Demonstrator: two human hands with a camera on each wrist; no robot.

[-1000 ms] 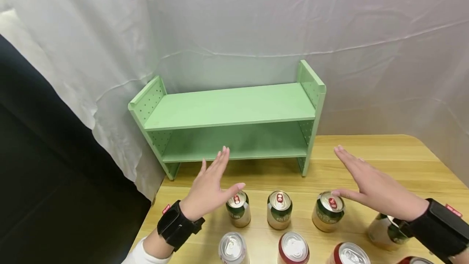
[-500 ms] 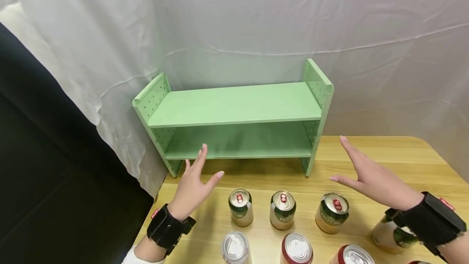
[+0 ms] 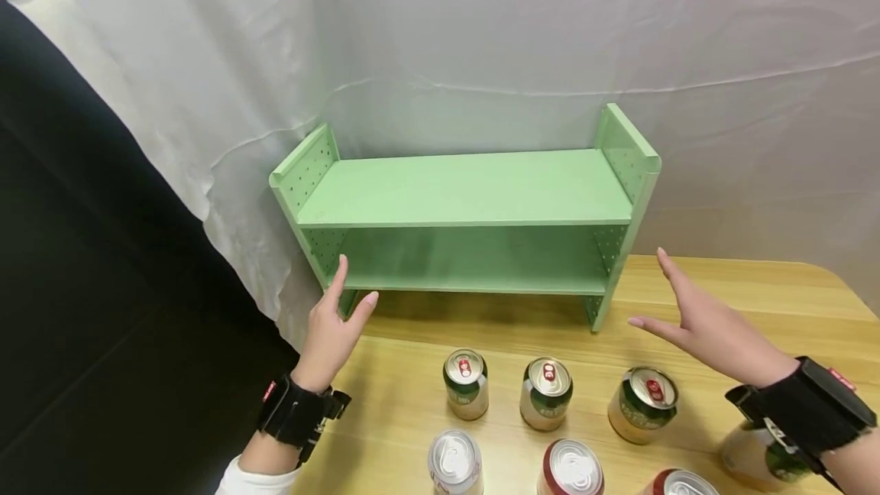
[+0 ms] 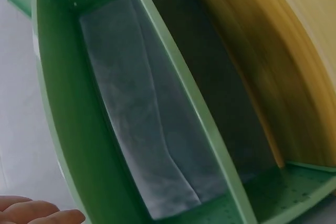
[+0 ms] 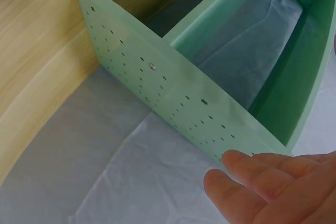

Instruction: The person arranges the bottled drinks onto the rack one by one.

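From my feed, both hands sit flat-fingered with nothing in them: left hand point(image 3: 334, 325) by the left end of the pale green two-tier perforated metal shelf point(image 3: 467, 208), right hand point(image 3: 701, 323) near its right end, probably framing it. Green-and-gold drink cans point(image 3: 547, 392) stand untouched nearby.

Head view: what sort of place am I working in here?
Likely a staged recording setup, not a real shop: white cloth backdrop, a wooden table carrying a bare green shelf and rows of drink cans.

front cans point(image 3: 455, 463) cropped, right-end can point(image 3: 756, 455) behind wristband
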